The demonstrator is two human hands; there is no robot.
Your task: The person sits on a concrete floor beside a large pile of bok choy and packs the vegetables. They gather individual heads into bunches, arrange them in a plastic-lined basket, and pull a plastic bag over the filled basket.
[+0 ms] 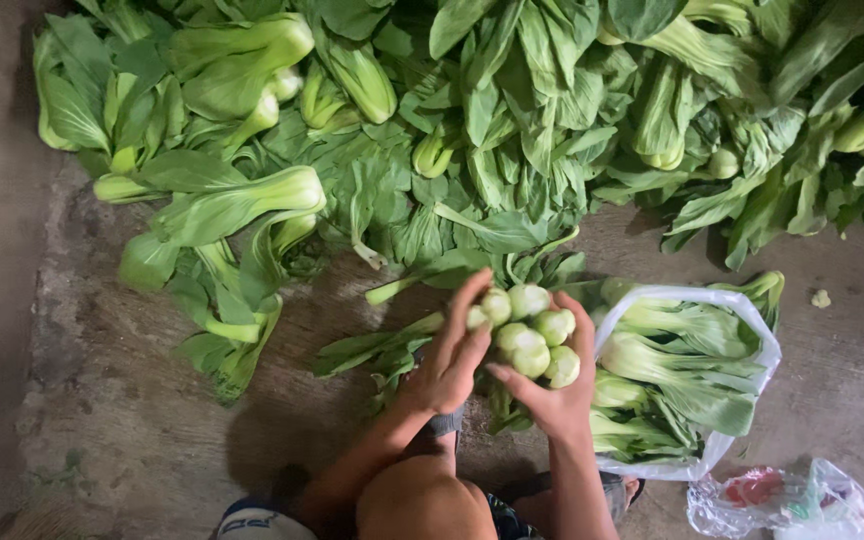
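My left hand (450,360) and my right hand (557,392) together clasp a bunch of bok choy (527,335), its pale cut stem ends pointing up at the camera. The left hand wraps the bunch from the left, the right hand cups it from below and the right. The bunch's leaves hang down behind the hands. To the right, touching my right hand, lies a clear plastic bag (752,322) packed with more bok choy, its mouth facing left.
A large heap of loose bok choy (472,130) covers the concrete floor (132,420) across the top. A few stray heads (222,210) lie at the left. A crumpled plastic bag (802,505) sits at the bottom right. My knees are at the bottom centre.
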